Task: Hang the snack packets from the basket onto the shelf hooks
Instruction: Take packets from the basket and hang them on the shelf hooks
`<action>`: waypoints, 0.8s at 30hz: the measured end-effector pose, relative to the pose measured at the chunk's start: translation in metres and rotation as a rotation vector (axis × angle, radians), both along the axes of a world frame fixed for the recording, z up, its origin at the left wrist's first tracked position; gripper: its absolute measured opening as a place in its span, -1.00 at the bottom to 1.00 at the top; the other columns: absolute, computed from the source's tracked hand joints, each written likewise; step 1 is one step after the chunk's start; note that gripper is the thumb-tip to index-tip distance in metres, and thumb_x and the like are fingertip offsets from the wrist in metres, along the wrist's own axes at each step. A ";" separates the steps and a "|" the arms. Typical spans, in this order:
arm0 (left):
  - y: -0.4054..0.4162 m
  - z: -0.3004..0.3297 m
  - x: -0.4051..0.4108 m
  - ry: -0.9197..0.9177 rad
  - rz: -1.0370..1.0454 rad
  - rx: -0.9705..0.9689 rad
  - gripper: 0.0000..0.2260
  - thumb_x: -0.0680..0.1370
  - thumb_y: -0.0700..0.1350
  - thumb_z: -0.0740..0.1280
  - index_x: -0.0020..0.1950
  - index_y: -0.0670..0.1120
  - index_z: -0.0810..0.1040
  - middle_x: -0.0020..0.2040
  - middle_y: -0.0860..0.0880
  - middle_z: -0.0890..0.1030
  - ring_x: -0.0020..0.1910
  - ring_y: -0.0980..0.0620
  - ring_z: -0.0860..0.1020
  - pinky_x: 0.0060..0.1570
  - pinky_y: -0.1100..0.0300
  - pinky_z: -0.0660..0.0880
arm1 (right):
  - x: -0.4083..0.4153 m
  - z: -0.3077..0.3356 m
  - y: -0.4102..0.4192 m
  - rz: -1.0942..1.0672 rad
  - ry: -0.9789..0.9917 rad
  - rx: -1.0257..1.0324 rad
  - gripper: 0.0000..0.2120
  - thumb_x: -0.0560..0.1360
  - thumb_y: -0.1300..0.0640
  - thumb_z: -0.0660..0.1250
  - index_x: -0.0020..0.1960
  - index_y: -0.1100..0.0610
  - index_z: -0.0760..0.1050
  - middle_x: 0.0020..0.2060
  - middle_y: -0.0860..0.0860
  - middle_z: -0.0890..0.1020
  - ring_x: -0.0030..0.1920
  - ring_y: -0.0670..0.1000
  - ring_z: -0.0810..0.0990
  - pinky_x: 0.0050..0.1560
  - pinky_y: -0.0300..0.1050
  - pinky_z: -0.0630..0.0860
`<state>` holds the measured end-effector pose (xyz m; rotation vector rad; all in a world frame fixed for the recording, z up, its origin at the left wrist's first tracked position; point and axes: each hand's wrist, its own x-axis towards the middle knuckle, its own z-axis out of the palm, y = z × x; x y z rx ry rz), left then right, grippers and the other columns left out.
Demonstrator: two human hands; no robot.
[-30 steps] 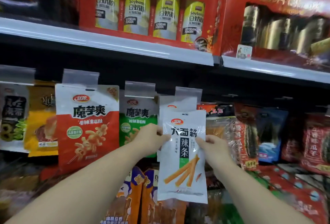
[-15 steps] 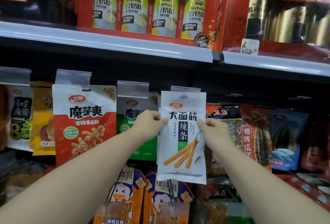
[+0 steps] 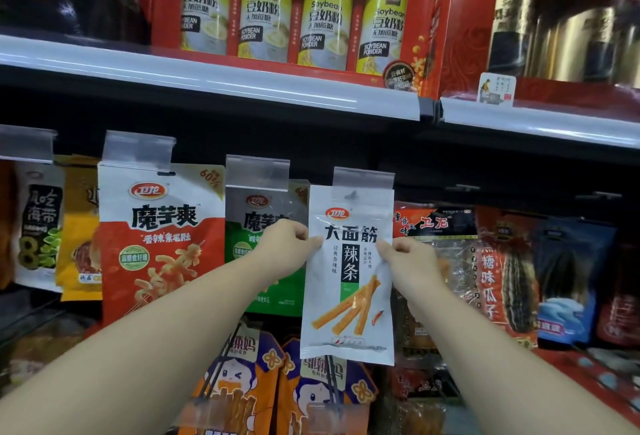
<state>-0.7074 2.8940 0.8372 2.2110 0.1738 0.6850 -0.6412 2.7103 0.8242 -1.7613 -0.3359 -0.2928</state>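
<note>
Now both hands, left (image 3: pixel 284 247) and right (image 3: pixel 412 258), pinch the white packet (image 3: pixel 348 278), seemingly at its hook.

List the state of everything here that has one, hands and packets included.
Left hand: pinches white spicy-strip packet's left edge.
Right hand: pinches its right edge.
White spicy-strip packet: upright, top at clear hook tag.
Red-and-white konjac packet: hanging.
Green konjac packet: hanging, partly hidden.
</note>
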 end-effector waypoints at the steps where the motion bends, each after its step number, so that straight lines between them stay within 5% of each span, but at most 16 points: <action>1: 0.001 -0.001 0.003 0.005 0.007 0.003 -0.69 0.57 0.03 0.31 -0.20 -0.20 0.50 -0.26 -0.14 0.52 -0.23 -0.07 0.54 -0.25 0.10 0.50 | 0.002 -0.001 0.001 -0.005 0.005 -0.002 -0.68 0.54 0.02 0.31 -0.10 0.31 0.55 -0.14 0.29 0.64 -0.25 0.08 0.50 -0.12 0.03 0.53; 6: 0.004 0.001 0.019 0.040 0.043 -0.020 -0.65 0.57 0.04 0.29 -0.01 -0.28 0.57 -0.12 -0.24 0.61 -0.19 -0.13 0.57 -0.05 -0.01 0.57 | 0.014 0.002 0.011 -0.020 0.014 -0.026 -0.69 0.56 0.03 0.28 -0.20 0.26 0.51 -0.27 0.19 0.57 -0.26 0.07 0.48 -0.21 -0.08 0.42; 10: 0.004 -0.003 0.025 0.068 0.065 0.012 -0.73 0.60 0.03 0.25 -0.19 -0.12 0.48 -0.33 -0.03 0.48 -0.38 -0.01 0.41 -0.39 0.22 0.37 | 0.019 0.001 0.019 -0.061 -0.016 -0.091 -0.73 0.58 0.02 0.25 -0.12 0.21 0.53 -0.21 0.07 0.60 -0.24 -0.01 0.49 -0.27 -0.14 0.38; 15: 0.005 -0.005 0.025 0.038 0.075 0.007 -0.71 0.61 0.03 0.24 -0.25 -0.11 0.40 -0.39 -0.01 0.40 -0.45 0.05 0.35 -0.45 0.23 0.32 | 0.018 -0.003 0.021 -0.119 -0.083 -0.115 -0.84 0.57 0.05 0.27 -0.04 0.15 0.46 -0.26 -0.07 0.52 -0.27 -0.08 0.47 -0.28 -0.17 0.39; 24: 0.025 -0.008 -0.013 0.059 0.128 0.127 -0.75 0.55 0.17 0.24 -0.07 0.01 0.56 -0.21 0.00 0.64 -0.26 -0.02 0.65 -0.20 0.08 0.63 | -0.019 -0.009 0.034 -0.207 -0.201 -0.127 -0.57 0.51 0.27 0.32 0.34 0.17 0.27 0.19 0.12 0.52 0.14 0.14 0.54 0.04 0.01 0.54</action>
